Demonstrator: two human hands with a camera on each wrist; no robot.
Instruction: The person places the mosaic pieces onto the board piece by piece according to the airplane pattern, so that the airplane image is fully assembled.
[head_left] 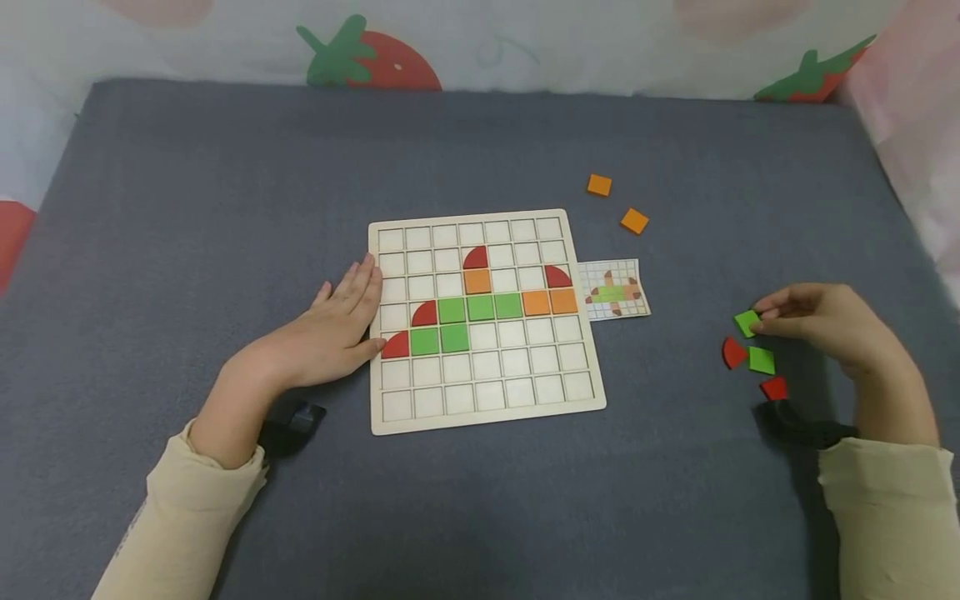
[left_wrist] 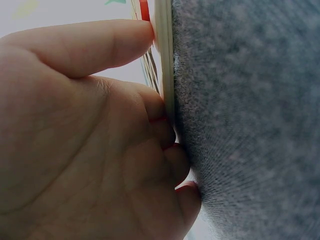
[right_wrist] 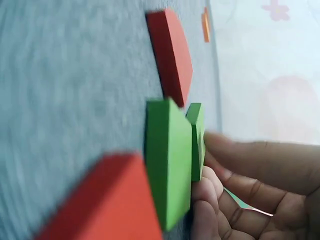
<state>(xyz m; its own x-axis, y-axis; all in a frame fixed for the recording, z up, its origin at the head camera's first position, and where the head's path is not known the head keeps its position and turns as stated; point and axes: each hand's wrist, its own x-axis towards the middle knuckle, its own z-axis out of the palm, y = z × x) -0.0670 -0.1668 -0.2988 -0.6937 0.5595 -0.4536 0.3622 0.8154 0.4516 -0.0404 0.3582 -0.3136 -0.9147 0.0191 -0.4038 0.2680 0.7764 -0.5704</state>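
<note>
My left hand (head_left: 330,329) lies flat with straight fingers along the left edge of a wooden grid board (head_left: 487,418). In the left wrist view, the thumb (left_wrist: 130,42) touches the board's rim. Several green square tiles (head_left: 480,307), several red quarter-circle tiles (head_left: 424,313) and three orange square tiles (head_left: 535,302) sit in its cells. Off to the right, my right hand (head_left: 836,321) pinches a green square tile (head_left: 746,323) between thumb and fingers, close over the cloth. Beside it lie another green square tile (head_left: 761,361) and two red quarter-circle tiles (head_left: 734,353).
A printed pattern card (head_left: 606,312) sticks out from under the board's right edge. Two loose orange tiles (head_left: 599,185) lie beyond the board's far right corner. Grey cloth (head_left: 225,167) covers the table, and a strawberry-print curtain (head_left: 570,50) hangs along the far edge.
</note>
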